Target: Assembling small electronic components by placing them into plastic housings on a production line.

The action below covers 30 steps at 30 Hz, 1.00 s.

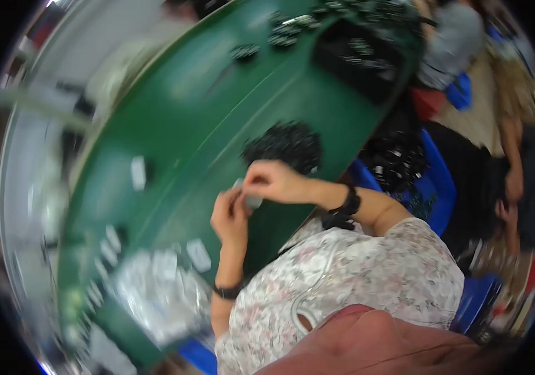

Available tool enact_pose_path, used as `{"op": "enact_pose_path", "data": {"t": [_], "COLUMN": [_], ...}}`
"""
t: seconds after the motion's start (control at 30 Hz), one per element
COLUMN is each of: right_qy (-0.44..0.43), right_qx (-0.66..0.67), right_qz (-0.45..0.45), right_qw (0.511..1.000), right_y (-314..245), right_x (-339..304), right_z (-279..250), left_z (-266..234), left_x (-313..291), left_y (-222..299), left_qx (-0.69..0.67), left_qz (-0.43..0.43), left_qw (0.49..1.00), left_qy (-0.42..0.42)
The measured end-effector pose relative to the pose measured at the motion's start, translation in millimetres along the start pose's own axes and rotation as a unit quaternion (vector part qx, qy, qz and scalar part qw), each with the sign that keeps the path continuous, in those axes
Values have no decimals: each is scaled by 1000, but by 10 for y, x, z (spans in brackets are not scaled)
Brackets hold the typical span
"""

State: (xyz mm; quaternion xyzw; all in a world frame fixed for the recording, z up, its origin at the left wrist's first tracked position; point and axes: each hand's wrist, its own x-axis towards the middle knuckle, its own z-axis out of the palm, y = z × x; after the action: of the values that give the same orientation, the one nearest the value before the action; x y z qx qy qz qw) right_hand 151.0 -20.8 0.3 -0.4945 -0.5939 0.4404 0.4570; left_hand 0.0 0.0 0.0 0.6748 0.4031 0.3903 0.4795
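Note:
My left hand (230,215) and my right hand (277,181) meet above the green table, both with fingers pinched. Between them is a small pale grey piece (253,201), partly covered by the fingers and too blurred to name. The left fingertips press against its near side, while the right thumb and forefinger close at its upper end. Just beyond my right hand lies a heap of small black parts (283,144). Toward me on the left, a flat white piece (198,255) rests on the table beside a clear plastic bag (161,303).
The green table (180,137) carries several white pieces (110,245) along its left side. A black tray (361,59) and more dark heaps (283,37) sit at the far end. Right of the table stands a blue bin (439,181) of black parts, with other people (455,44) nearby.

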Motion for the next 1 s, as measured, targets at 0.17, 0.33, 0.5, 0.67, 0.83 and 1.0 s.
{"op": "enact_pose_path", "data": {"t": [0.17,0.33,0.5,0.67,0.83,1.0], "right_qy": [88,127,190,191,194,183], "right_qx": [-76,-89,-86,-49,-3,-5], "right_qz": [-34,-49,-68,-96,-124,-163], "right_qw": [993,987,976,976,973,969], "right_y": [-28,-25,-142,-210,-233,-365], "right_x": [-65,-212,-242,-153,63,481], "right_z": [-352,-547,-666,-636,-315,-48], "left_z": [118,386,384,234,-20,-262], "left_x": [73,142,280,294,155,296], "left_y": [-81,122,177,140,-94,-190], "left_qx": [-30,-84,-178,-201,-246,-312], "left_qz": [-32,-1,-102,-149,-136,-121], "left_qw": [999,993,976,967,957,937], "left_qy": [-28,-84,-74,-54,67,103]}}
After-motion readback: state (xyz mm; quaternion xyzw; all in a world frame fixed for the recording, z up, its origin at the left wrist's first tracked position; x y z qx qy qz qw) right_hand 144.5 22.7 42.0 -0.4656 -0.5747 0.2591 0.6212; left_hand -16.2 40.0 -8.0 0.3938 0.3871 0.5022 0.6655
